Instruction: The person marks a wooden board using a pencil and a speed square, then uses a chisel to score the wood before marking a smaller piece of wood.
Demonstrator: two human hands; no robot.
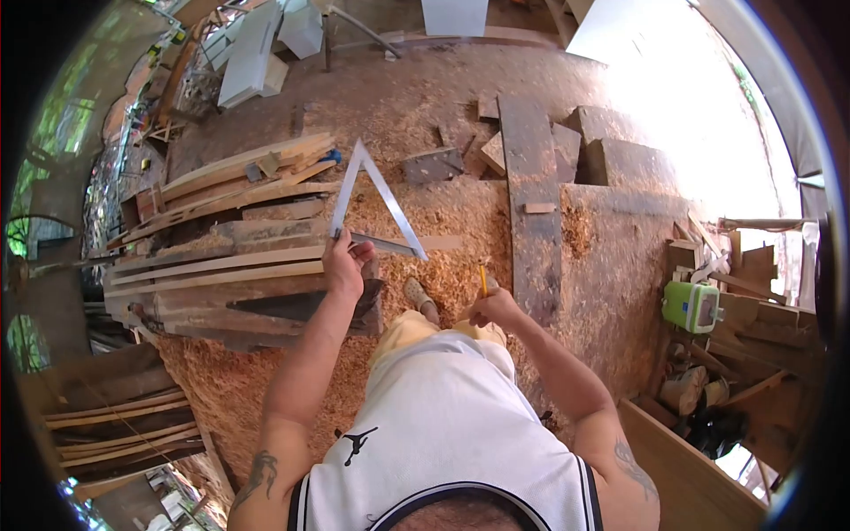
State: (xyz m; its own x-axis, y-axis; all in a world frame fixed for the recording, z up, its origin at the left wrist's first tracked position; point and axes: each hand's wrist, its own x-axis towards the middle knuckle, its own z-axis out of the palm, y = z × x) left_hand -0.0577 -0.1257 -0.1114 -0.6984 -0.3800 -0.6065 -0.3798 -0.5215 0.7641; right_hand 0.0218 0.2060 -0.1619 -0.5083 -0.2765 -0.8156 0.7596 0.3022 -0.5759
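Observation:
A triangular metal square (387,196) is raised in front of me, its point towards the top of the view. My left hand (346,263) grips its lower left corner, with the fingers partly curled. On the right, my right hand (492,305) is closed around a yellow pencil (483,278), which points up and away from my body. The two hands are apart. Beneath and left of the square lie long wooden boards (221,265) on a low stack. A dark triangular piece (282,305) rests on the boards beside my left forearm.
Wood shavings (460,221) cover the floor. A long dark plank (531,230) lies ahead to the right, near wooden blocks (629,164). A green and clear box (691,307) sits among scrap wood at the right. White panels (251,55) stand at the back left.

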